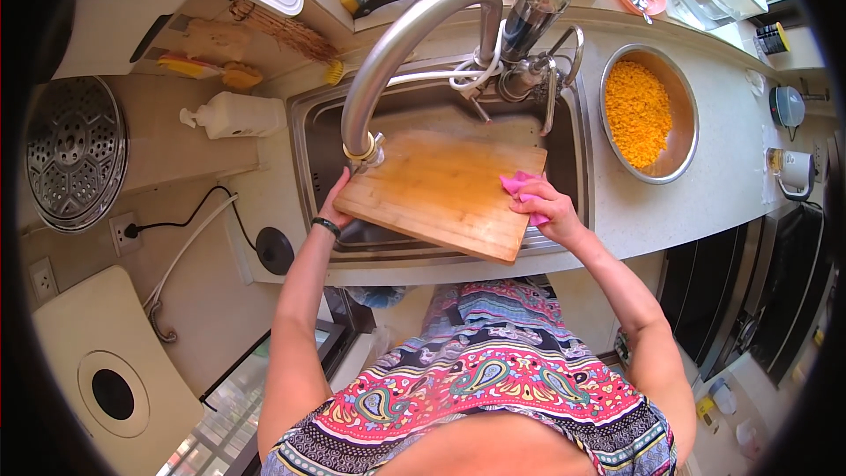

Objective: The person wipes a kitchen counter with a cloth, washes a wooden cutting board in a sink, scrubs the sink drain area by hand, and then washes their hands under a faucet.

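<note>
A wooden cutting board (439,195) is held tilted over the stainless steel sink (310,165), with an orange tint across its middle. My left hand (338,201) grips the board's left edge, its thumb beside the faucet spout. A crumpled pink cloth (522,186) is bunched in my right hand (554,210), pressed at the board's right edge. The curved metal faucet (396,46) reaches over the board's upper left corner. Whether water is running, I cannot tell.
On the counter right of the sink stands a steel bowl (686,106) of chopped orange food (636,112). A white pump bottle (241,116) is left of the sink. A black round base (274,251) with a cord lies by the front left edge. Steamer racks (76,152) hang at left.
</note>
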A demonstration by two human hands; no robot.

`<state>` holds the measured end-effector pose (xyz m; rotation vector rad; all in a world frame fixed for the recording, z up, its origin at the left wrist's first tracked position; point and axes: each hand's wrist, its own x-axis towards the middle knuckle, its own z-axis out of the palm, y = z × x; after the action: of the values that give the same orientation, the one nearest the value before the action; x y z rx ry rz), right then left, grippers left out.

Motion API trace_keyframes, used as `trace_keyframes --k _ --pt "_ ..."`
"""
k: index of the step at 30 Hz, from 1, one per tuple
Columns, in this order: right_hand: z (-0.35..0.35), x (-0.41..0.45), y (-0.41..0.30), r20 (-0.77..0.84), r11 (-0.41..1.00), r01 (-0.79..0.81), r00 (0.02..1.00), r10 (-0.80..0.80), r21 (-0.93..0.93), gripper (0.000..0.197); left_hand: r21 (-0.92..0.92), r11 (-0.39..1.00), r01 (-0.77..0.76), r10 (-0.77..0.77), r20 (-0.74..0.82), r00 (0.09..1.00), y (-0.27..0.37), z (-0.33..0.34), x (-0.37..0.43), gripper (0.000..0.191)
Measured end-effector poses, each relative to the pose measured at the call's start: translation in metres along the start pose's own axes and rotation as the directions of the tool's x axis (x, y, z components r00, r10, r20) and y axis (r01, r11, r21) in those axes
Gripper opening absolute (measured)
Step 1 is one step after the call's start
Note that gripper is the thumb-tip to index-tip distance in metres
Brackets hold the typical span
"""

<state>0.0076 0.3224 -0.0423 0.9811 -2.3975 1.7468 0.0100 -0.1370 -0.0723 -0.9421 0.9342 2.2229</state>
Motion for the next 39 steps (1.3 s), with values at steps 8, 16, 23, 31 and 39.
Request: trace_keyframes --k 8,16,23,31,39 --pt "0.012 -0.014 0.076 0.214 0.998 -0.045 0.975 0.055 -0.054 0.035 0.434 0.896 -0.09 0.039 0.125 0.991 -0.013 0.024 -0.063 0.064" --pt "0.152 0.041 0.034 0.121 0.879 -0.427 0.904 0.41 0.212 0.064 0.538 0.78 -0.321 0.43 -0.087 0.898 -0.077 0.063 -0.087 0.056" --pt "0.212 0.095 0.023 0.2 0.89 -0.408 0.873 0.446 -0.203 0.046 0.379 0.811 -0.447 0.539 -0.184 0.822 -0.11 0.092 -0.118 0.053" --pt "0.192 0.108 0.162 0.031 0.696 -0.694 0.711 0.702 0.184 0.054 0.406 0.787 -0.465 0.566 -0.175 0.805 -0.128 0.122 -0.138 0.06" --pt "0.178 0.12 0.147 0.128 0.638 -0.761 0.649 0.75 0.114 0.062 0.387 0.893 -0.23 0.283 -0.084 0.955 -0.101 0.118 -0.142 0.045"
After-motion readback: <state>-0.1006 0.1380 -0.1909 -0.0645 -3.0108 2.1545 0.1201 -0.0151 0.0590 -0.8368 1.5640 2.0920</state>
